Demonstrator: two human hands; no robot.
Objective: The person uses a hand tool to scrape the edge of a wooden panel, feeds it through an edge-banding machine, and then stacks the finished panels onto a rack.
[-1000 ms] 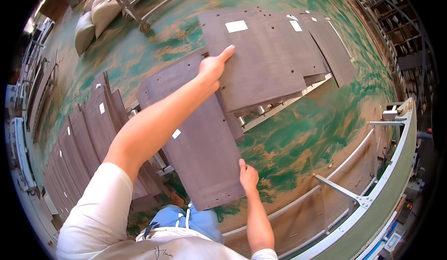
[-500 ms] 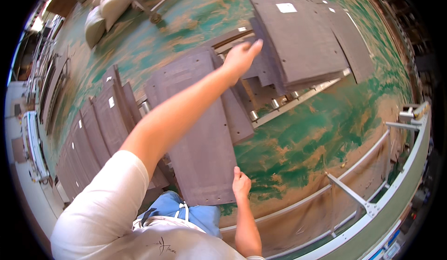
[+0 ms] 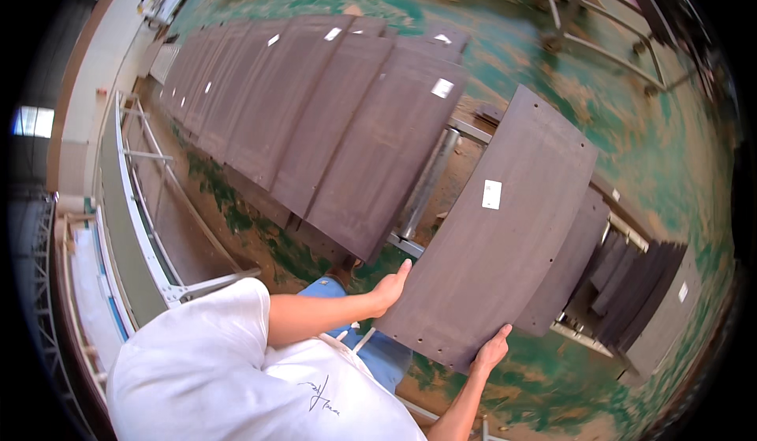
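A dark brown rectangular board [image 3: 505,212] with a white label and small holes along its ends lies in front of me. My left hand [image 3: 389,289] grips its left long edge near the close end, thumb up and fingers partly hidden beneath. At the near right corner, my right hand [image 3: 492,349] is closed round the edge, with its thumb on top. Under the board's right side another brown board [image 3: 569,263] shows. How much of the weight my hands carry, I cannot tell.
To the left, a long row of overlapping labelled boards [image 3: 355,137] runs away from me. A metal roller [image 3: 430,184] shows between that row and the held board. More boards [image 3: 658,299] stand at the right. A metal frame [image 3: 162,228] is far left, a wheeled cart [image 3: 607,35] at the back right.
My view has swung left. My left hand has come back from reaching across to the board's left edge. The board's upper face now shows a white label. My right hand remains at its right edge.
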